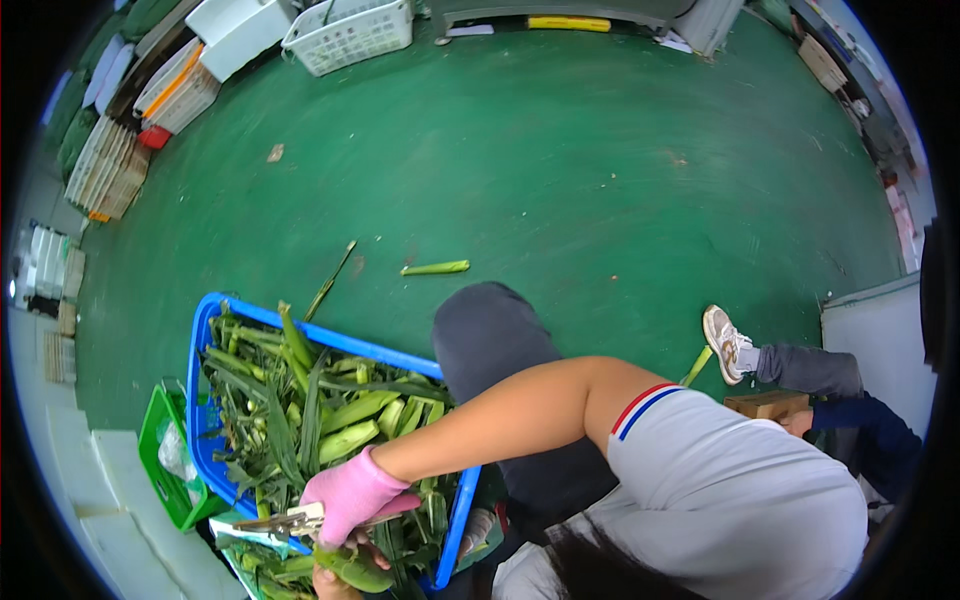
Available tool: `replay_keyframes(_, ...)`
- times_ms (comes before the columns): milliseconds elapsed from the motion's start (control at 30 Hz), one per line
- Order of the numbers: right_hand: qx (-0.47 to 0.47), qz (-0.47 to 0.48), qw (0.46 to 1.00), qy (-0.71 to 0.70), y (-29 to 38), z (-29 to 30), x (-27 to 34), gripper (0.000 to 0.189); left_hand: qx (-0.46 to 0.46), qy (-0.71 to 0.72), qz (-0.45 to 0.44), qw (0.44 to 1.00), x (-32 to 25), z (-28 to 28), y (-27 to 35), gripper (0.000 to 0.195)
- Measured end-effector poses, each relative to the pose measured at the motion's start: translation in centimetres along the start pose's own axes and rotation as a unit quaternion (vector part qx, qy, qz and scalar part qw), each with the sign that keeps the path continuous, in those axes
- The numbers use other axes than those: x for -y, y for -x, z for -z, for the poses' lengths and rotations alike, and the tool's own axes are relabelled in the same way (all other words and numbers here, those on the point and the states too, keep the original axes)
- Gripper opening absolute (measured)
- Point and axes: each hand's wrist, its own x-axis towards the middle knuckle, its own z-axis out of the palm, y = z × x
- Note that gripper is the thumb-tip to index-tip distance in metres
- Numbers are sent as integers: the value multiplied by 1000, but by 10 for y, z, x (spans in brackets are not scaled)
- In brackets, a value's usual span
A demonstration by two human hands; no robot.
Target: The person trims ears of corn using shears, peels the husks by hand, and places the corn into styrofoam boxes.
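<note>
My right hand (356, 495), in a pink knitted glove, grips a metal cutting tool (281, 523) whose blade end points left; its exact kind is hard to tell. Just below, my bare left hand (328, 583) holds a green ear of corn in its husk (358, 570), near the bottom edge of the picture. Part of that hand is hidden behind the ear and the glove. Under both hands stands a blue plastic crate (330, 335) heaped with corn husks, leaves and cut stalk pieces (300, 405). More green ears or husks (277, 566) lie at its lower left.
Left of the blue crate is a green basket (154, 442) with clear plastic in it. Stalk scraps (435, 268) lie on the green floor (525, 165). At right, another person's leg and shoe (725, 341) show beside a cardboard box (765, 403). White crates (352, 37) line the back.
</note>
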Motion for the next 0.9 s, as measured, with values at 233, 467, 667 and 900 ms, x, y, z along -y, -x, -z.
replay_keyframes(233, 19, -90, 982, -167, -9, -13, -14, 24, 2, 169, 41, 985, 14, 10, 6, 64)
replay_keyframes(467, -95, -34, 986, -132, -7, -20, 0, 31, -415, -238, -220, 850, -12, -51, 22, 18)
replay_keyframes(667, -166, 9, 985, 55, -20, -58, -8, 31, -546, -421, -178, 702, -18, -120, 29, 17)
replay_keyframes(900, -217, -2, 973, 73, -20, -70, -20, 29, -596, -517, -214, 576, 3, -105, 11, 25)
